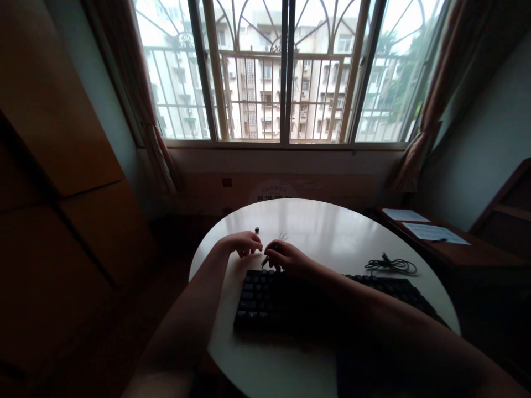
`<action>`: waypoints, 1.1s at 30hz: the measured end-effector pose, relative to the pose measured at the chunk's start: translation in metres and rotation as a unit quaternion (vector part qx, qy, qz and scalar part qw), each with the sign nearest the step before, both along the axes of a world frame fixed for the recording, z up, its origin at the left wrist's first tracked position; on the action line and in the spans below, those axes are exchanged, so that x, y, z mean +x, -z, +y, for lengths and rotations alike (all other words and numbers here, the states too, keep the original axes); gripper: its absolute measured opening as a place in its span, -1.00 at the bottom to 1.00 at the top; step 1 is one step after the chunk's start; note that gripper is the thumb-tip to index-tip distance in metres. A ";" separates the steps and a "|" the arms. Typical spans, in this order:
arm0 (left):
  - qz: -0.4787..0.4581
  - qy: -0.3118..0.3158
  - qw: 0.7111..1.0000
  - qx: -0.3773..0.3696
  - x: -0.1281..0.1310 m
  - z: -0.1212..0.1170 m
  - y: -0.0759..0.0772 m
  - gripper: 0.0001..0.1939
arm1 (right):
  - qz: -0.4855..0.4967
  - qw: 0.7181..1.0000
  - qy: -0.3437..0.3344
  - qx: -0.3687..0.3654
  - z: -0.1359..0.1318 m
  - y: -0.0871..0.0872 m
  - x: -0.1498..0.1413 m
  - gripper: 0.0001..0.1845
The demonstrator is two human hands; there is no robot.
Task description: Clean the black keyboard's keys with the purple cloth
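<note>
My right hand [284, 256] is closed around a keycap puller [283, 236]. Its thin wire prongs stick up above the fingers, and a narrow tip points down towards the keyboard; the rest is hidden in the grip. Just beneath lies a black keyboard [253, 298], its left keys in view and its middle covered by my right forearm and shadow. To the left, my left hand [246, 244] hovers with fingers loosely bent downward and apart, nothing visible in them. A small dark keycap-like piece [257, 230] rests on the table just beyond my left hand.
The white round table [323, 221] carries everything. A coiled black cable [392, 266] lies at its right side. Beyond the right edge, a brown side table [489, 249] holds paper sheets [435, 232] and a dark pen [438, 240]. A barred window stands ahead, a wooden cabinet [74, 166] left.
</note>
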State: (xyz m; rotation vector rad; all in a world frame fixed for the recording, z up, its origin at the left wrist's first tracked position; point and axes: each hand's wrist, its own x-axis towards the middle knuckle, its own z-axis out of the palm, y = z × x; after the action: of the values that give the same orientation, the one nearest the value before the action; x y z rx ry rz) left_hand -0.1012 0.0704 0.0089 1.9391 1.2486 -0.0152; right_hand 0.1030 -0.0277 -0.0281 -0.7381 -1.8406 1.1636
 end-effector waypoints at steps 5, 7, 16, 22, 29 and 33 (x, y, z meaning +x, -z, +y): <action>0.003 -0.009 0.999 -0.034 0.001 -0.006 0.000 -0.75 | -0.031 0.996 0.051 0.061 -0.005 0.009 0.000 -0.70; 0.005 -0.010 0.999 -0.031 0.003 -0.008 -0.001 -0.75 | -0.041 0.996 0.052 0.066 -0.004 0.010 0.000 -0.71; 0.038 0.005 0.999 -0.022 0.004 -0.006 -0.001 -0.68 | -0.083 0.991 0.054 0.085 0.002 0.010 -0.003 -0.72; 0.038 0.016 0.999 -0.021 0.005 -0.006 -0.002 -0.67 | -0.096 0.988 0.059 0.108 -0.003 0.005 -0.004 -0.74; 0.026 0.012 0.999 -0.030 0.004 -0.005 0.000 -0.59 | -0.089 0.990 0.056 0.095 -0.001 0.007 -0.004 -0.73; 0.016 0.012 0.999 -0.025 0.003 -0.004 0.001 -0.51 | -0.081 0.993 0.058 0.063 0.002 0.008 -0.005 -0.76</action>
State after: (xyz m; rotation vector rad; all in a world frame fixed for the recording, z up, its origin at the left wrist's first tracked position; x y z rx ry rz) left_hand -0.0979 0.0660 0.0076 1.9176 1.2342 -0.0889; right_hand 0.0979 -0.0259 -0.0360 -0.8767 -1.9572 0.9254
